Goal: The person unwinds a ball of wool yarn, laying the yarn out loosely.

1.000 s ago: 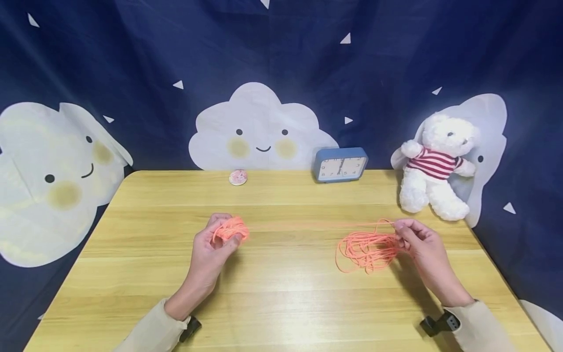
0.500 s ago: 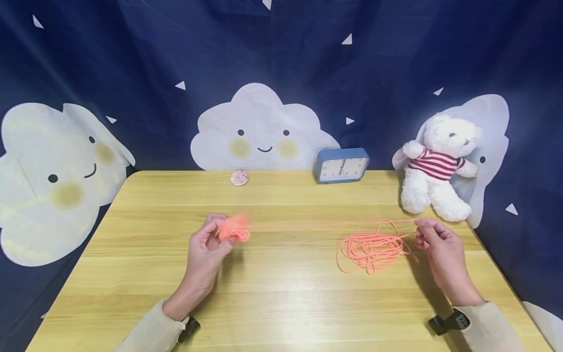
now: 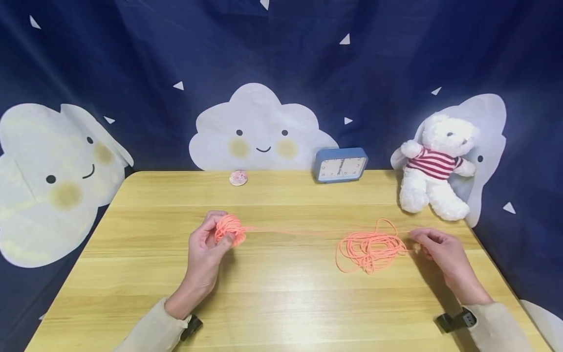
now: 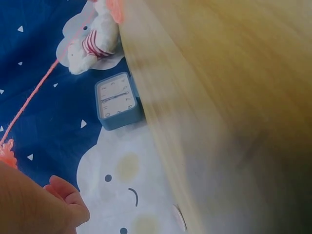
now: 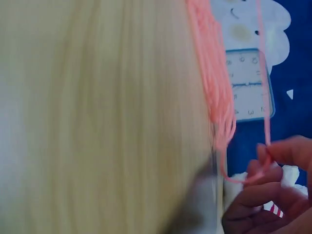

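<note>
My left hand (image 3: 204,254) grips a small wound bundle of orange-pink yarn (image 3: 229,229) above the table, thumb in front and fingers behind. From it a single strand (image 3: 286,232) stretches across to my right hand (image 3: 444,252), which pinches it between thumb and forefinger. In the right wrist view the strand (image 5: 264,97) passes the pinching fingertips and curves down toward the pile. That loose pile of yarn (image 3: 371,250) lies in tangled loops on the table, just left of my right hand. The left wrist view shows only an edge of the wound yarn (image 4: 7,155), mostly hidden by the hand.
A blue clock (image 3: 340,165) stands at the table's back edge. To its right sits a white teddy bear (image 3: 435,166) in a striped shirt. A small round pink disc (image 3: 238,178) lies at the back left. Behind the wooden table (image 3: 281,303) hangs a dark blue cloud-printed curtain (image 3: 281,54).
My right hand has moved right, away from the pile, then slightly down, still pinching the strand. The wound bundle in my left hand has turned, and the strand now dips a little.
</note>
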Demonstrator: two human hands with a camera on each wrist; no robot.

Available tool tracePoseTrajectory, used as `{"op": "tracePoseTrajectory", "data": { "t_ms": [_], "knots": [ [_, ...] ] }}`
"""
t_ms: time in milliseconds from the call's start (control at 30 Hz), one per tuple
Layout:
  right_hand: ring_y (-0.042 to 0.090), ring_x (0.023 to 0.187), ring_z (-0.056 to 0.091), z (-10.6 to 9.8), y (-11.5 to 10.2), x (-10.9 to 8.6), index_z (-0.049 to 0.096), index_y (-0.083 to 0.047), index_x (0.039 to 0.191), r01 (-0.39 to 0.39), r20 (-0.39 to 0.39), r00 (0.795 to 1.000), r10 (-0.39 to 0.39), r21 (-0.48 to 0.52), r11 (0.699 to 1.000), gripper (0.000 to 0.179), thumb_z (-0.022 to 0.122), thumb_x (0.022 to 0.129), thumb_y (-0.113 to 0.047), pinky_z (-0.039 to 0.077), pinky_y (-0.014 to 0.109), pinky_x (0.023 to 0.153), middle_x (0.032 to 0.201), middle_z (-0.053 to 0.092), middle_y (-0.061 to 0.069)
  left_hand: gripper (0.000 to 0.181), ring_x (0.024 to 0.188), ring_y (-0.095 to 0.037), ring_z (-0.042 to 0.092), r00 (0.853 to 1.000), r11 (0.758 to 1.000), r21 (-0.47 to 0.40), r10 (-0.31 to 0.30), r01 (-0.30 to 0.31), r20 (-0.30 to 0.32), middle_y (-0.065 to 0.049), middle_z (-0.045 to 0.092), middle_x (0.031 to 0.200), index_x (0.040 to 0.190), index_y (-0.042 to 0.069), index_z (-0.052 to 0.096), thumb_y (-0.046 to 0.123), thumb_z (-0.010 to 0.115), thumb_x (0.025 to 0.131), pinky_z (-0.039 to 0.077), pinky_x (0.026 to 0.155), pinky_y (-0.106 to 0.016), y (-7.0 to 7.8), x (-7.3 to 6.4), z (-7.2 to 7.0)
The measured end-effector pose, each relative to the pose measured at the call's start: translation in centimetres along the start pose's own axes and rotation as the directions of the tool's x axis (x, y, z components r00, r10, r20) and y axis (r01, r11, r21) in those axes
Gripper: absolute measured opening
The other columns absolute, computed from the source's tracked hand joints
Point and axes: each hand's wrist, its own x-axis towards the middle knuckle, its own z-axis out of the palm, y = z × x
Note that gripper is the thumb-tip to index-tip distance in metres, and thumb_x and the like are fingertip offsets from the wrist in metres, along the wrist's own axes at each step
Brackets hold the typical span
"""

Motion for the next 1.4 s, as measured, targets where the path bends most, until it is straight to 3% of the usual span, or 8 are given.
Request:
{"op": "tracePoseTrajectory", "data": {
  "t_ms": [167, 300, 533, 700, 833, 967, 1200, 1400],
  "knots": [
    [0.007, 0.072, 0.058, -0.3, 0.1, 0.8, 0.086, -0.018, 0.106, -0.019, 0.09, 0.995, 0.038, -0.206, 0.978, 0.015, 0.071, 0.107, -0.02, 0.05, 0.024, 0.063, 0.086, 0.071, -0.016, 0.021, 0.104, -0.023, 0.055, 1.0, 1.0, -0.006, -0.01, 0.01, -0.002, -0.014, 0.058, 0.11, 0.099, -0.017, 0.066, -0.024, 0.058, 0.081, 0.056, 0.083, -0.018, -0.1, 0.0, 0.2],
    [0.008, 0.073, 0.06, 0.3, -0.1, 0.9, 0.08, 0.0, 0.118, -0.01, 0.115, 0.992, 0.041, -0.257, 0.966, 0.023, 0.068, 0.108, -0.018, 0.05, 0.026, 0.062, 0.088, 0.071, -0.014, 0.021, 0.105, -0.023, 0.055, 1.0, 1.0, -0.011, -0.022, 0.022, 0.013, -0.014, 0.058, 0.111, 0.1, -0.018, 0.066, -0.025, 0.058, 0.081, 0.055, 0.083, -0.019, -0.2, -0.1, 0.4],
    [0.007, 0.08, 0.06, 2.8, -0.9, -0.3, 0.066, 0.012, 0.132, 0.113, 0.041, 0.994, -0.105, -0.336, 0.935, 0.033, 0.067, 0.106, -0.009, 0.053, 0.027, 0.061, 0.106, 0.072, 0.003, 0.015, 0.107, -0.025, 0.054, 0.997, 1.0, -0.012, -0.022, 0.023, 0.072, -0.013, 0.057, 0.111, 0.101, -0.022, 0.064, -0.023, 0.063, 0.086, 0.055, 0.086, -0.02, -0.5, -0.3, 0.7],
    [0.01, 0.084, 0.061, 5.3, -2.3, -1.4, 0.067, 0.009, 0.13, 0.16, 0.046, 0.987, -0.154, -0.214, 0.964, 0.029, 0.067, 0.105, -0.006, 0.055, 0.026, 0.065, 0.117, 0.068, -0.003, 0.017, 0.109, -0.024, 0.054, 0.995, 1.0, 0.009, -0.027, 0.027, 0.1, -0.014, 0.057, 0.113, 0.104, -0.022, 0.064, -0.022, 0.063, 0.088, 0.055, 0.087, -0.019, -0.5, -0.2, 0.9],
    [0.017, 0.098, 0.067, 7.6, -3.6, -2.2, 0.063, 0.007, 0.14, 0.134, 0.217, 0.969, -0.121, -0.045, 0.99, 0.036, 0.064, 0.108, -0.009, 0.059, 0.029, 0.077, 0.131, 0.068, 0.003, 0.021, 0.109, -0.023, 0.056, 0.994, 0.999, 0.021, -0.034, 0.032, 0.105, -0.016, 0.057, 0.115, 0.106, -0.023, 0.066, -0.022, 0.062, 0.086, 0.056, 0.088, -0.019, -0.5, -0.2, 0.9],
    [0.031, 0.122, 0.065, 10.4, -4.7, -2.4, 0.058, -0.001, 0.151, 0.079, 0.431, 0.898, -0.088, 0.04, 0.996, 0.044, 0.063, 0.11, -0.017, 0.057, 0.039, 0.096, 0.147, 0.063, 0.021, 0.018, 0.108, -0.023, 0.056, 0.993, 0.999, 0.023, -0.037, 0.035, 0.115, -0.016, 0.058, 0.114, 0.106, -0.022, 0.067, -0.021, 0.065, 0.088, 0.056, 0.087, -0.019, -0.7, -0.2, 0.9],
    [0.029, 0.093, 0.062, 15.4, -5.2, -2.8, 0.06, -0.019, 0.155, 0.059, 0.651, 0.754, -0.088, 0.065, 0.996, 0.045, 0.064, 0.11, -0.017, 0.057, 0.033, 0.071, 0.149, 0.059, 0.019, 0.01, 0.105, -0.021, 0.055, 0.984, 1.0, 0.028, -0.013, 0.008, 0.175, -0.012, 0.057, 0.109, 0.101, -0.018, 0.067, -0.018, 0.07, 0.092, 0.055, 0.086, -0.018, -0.9, -0.2, 1.2],
    [0.042, 0.137, 0.053, 18.2, -5.4, -2.8, 0.054, -0.014, 0.159, 0.086, 0.782, 0.605, -0.148, 0.121, 0.989, 0.049, 0.063, 0.111, -0.017, 0.053, 0.037, 0.103, 0.159, 0.056, 0.009, 0.009, 0.093, -0.015, 0.056, 0.983, 0.999, 0.035, -0.027, 0.021, 0.182, -0.011, 0.057, 0.103, 0.098, -0.015, 0.065, -0.017, 0.07, 0.091, 0.052, 0.074, -0.015, -0.9, -0.2, 1.3]
  ]
}}
